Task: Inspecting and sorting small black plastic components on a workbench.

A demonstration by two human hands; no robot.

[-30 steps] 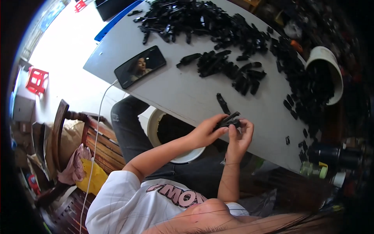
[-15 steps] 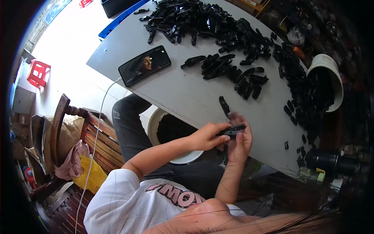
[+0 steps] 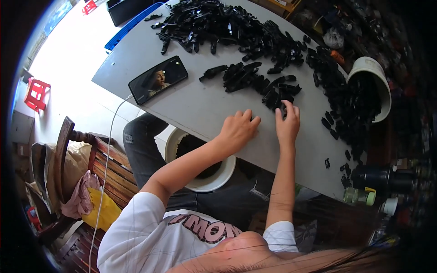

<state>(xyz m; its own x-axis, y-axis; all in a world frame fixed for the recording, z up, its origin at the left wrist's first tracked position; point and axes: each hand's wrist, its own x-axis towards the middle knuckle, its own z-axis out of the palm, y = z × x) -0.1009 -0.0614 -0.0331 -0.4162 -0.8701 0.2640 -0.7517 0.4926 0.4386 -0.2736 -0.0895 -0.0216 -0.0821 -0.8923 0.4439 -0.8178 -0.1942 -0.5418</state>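
Note:
Over the near part of the white table, my left hand (image 3: 239,129) has its fingers curled down. A dark bit shows between the fingertips, but the hand hides most of it. To its right, my right hand (image 3: 288,125) reaches to the near edge of a small group of black plastic parts (image 3: 243,77). Its thumb and fingers close around one black plastic part (image 3: 283,110), mostly covered by the fingers. The parts are long, narrow and glossy.
A large heap of black parts (image 3: 218,25) covers the far side. A tipped white bucket (image 3: 386,86) spills smaller black pieces at right. A phone (image 3: 159,81) with a charging cable lies at left. A white tub (image 3: 227,175) stands below the table edge, beside a wooden chair (image 3: 114,161).
Both hands have parted and moved forward onto the table. The black part they held together is no longer seen between them. My left hand now covers where a single loose part lay.

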